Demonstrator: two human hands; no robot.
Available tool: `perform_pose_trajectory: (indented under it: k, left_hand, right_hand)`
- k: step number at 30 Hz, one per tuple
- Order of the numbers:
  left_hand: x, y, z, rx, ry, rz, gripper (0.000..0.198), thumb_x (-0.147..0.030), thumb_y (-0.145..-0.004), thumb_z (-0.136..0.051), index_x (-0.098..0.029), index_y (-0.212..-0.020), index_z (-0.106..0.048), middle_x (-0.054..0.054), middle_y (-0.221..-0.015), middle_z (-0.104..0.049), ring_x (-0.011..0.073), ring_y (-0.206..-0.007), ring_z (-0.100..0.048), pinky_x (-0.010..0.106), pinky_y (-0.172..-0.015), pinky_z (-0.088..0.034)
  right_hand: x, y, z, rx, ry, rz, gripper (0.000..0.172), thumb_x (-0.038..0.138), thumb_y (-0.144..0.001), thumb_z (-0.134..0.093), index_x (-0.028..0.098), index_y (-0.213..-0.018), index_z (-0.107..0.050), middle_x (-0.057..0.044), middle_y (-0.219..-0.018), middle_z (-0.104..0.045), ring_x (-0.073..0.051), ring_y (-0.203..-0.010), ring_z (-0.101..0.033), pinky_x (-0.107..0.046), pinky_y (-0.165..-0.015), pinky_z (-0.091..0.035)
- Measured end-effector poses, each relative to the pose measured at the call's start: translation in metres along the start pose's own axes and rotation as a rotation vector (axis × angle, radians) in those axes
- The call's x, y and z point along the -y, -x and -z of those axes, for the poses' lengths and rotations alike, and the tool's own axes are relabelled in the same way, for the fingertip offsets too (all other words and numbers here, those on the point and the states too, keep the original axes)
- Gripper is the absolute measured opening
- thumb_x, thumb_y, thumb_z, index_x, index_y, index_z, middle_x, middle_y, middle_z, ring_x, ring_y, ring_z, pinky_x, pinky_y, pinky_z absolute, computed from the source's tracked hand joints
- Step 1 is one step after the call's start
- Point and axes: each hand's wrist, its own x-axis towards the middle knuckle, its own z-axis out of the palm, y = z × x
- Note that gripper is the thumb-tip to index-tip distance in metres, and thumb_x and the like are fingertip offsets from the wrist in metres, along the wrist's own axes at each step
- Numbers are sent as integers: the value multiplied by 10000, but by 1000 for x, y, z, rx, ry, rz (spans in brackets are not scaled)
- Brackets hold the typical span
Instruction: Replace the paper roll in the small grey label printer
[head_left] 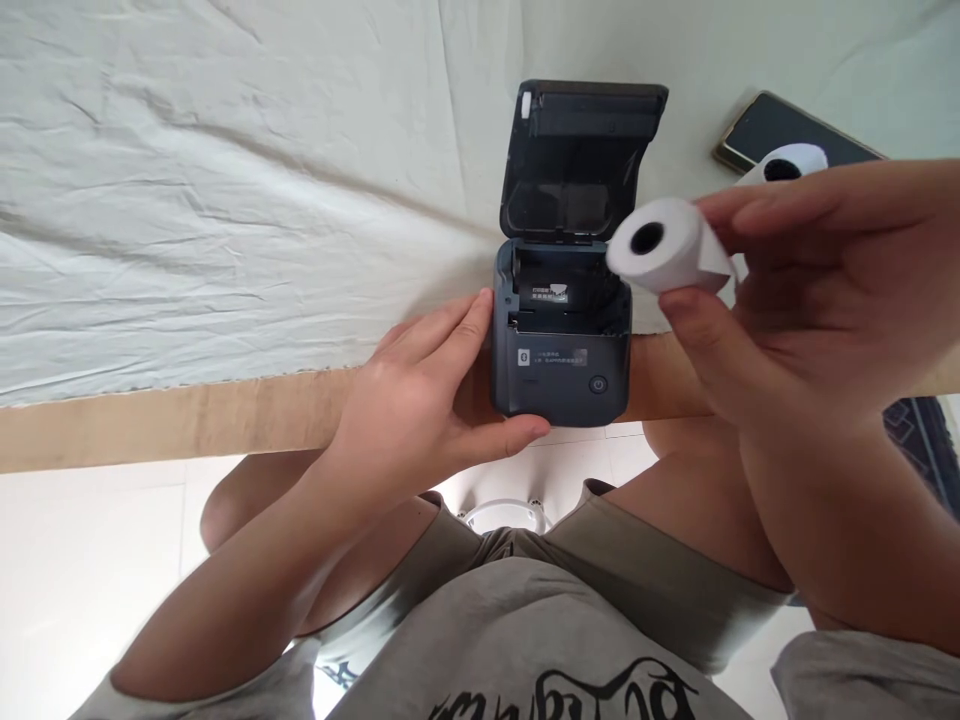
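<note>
A small dark thermal printer [555, 372] lies at the table's front edge with its lid [574, 160] swung up and back. Its paper compartment shows bare inside, with a label and a power button on the front panel. My left hand [420, 375] grips the printer's near left corner, fingers along the side and thumb at the front edge. Held between the thumb and fingers of my right hand [817, 270] is a white paper roll [671, 245] with a black core. The roll hangs tilted above the compartment's right side, its loose end sticking out.
Behind my right hand, a second white paper roll [806, 157] is partly hidden, beside a dark phone [787, 130]. A pale, wrinkled cloth [225, 200] covers the table, leaving a bare wooden front edge [172, 415]. My legs are below it.
</note>
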Motion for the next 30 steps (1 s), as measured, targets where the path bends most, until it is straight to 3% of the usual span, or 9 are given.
perform_pose_trajectory:
  k: [4,11,17,20,27,30]
  left_hand:
    - [3,0,-2,-15,4,-42,905,-668,-1042,-806,-147,-1740,-560,170,-1720,-687,384,-1533,-719,499,-1302,-604]
    - [5,1,-4,-38,0,-82,899,-726,-1071,-757,-166,-1741,-547,157,-1712,-697,359,-1522,-729,495,-1299,-611]
    - [4,0,-4,-51,-12,-85,907,-720,-1072,-755,-100,-1709,-573,188,-1688,-710,365,-1517,-733,487,-1305,-603]
    - [2,0,-3,-26,-16,-50,907,-667,-1052,-800,-91,-1716,-573,189,-1699,-700,370,-1531,-725,477,-1326,-587]
    - [-4,-3,2,66,8,46,939,-661,-1033,-789,-134,-1763,-524,168,-1767,-642,386,-1597,-665,512,-1376,-536]
    - [-1,-3,5,98,63,60,909,-713,-1096,-654,-113,-1763,-511,193,-1786,-613,403,-1617,-639,553,-1357,-540]
  right_hand:
    - [9,-9,-7,76,64,-42,248,241,-974,-837,255,-1192,-719,-9,-1229,-838,-233,-1218,-831,-407,-942,-692]
    - [4,-30,-9,204,219,-66,139,406,-972,-831,297,-1055,-806,2,-1155,-872,-239,-1116,-858,-418,-883,-745]
    - [8,-30,-10,267,291,-128,60,314,-995,-786,324,-1025,-837,37,-1187,-868,-241,-1165,-853,-424,-904,-735]
    - [7,-30,-13,293,253,-140,114,247,-1004,-741,325,-976,-820,40,-1135,-862,-243,-1130,-855,-457,-925,-739]
    - [11,-25,-11,251,135,2,163,214,-1018,-723,336,-912,-745,47,-1030,-837,-236,-1042,-842,-508,-927,-720]
    - [16,-17,-10,238,67,185,181,170,-1021,-726,308,-915,-677,75,-1013,-824,-183,-981,-824,-434,-858,-690]
